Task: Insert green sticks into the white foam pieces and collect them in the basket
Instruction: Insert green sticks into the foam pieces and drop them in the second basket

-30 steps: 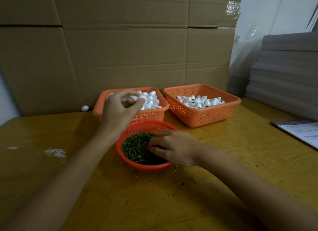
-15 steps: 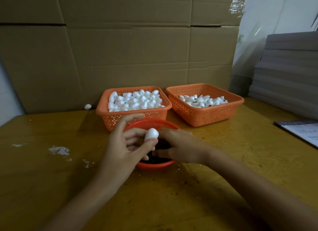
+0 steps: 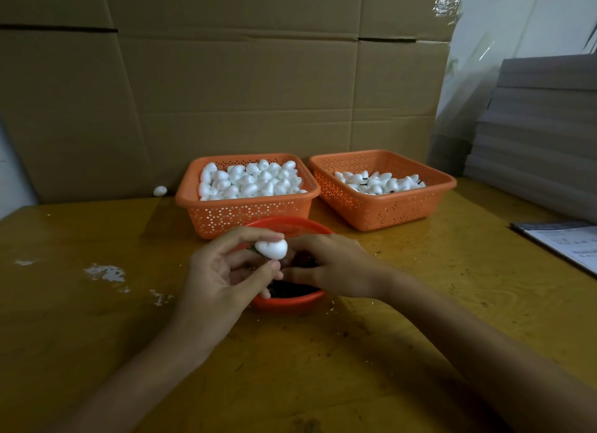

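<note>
My left hand (image 3: 223,271) pinches a white egg-shaped foam piece (image 3: 272,249) between thumb and fingers, above the round red basket (image 3: 290,303) of green sticks. My right hand (image 3: 332,264) lies curled over that basket, its fingertips right against the foam piece; any stick in them is hidden. Behind stands an orange basket (image 3: 245,216) heaped with plain foam pieces. To its right, a second orange basket (image 3: 384,206) holds foam pieces with dark sticks in them.
A loose foam piece (image 3: 160,191) lies by the cardboard wall (image 3: 242,87) at the back. A paper sheet (image 3: 568,245) lies at the right edge, with stacked grey boards (image 3: 542,135) behind it. White flecks (image 3: 105,272) mark the yellow tabletop (image 3: 97,335) on the left.
My left hand took a foam piece from the left orange basket and brought it down over the red basket. My right hand rose from the sticks to meet it.
</note>
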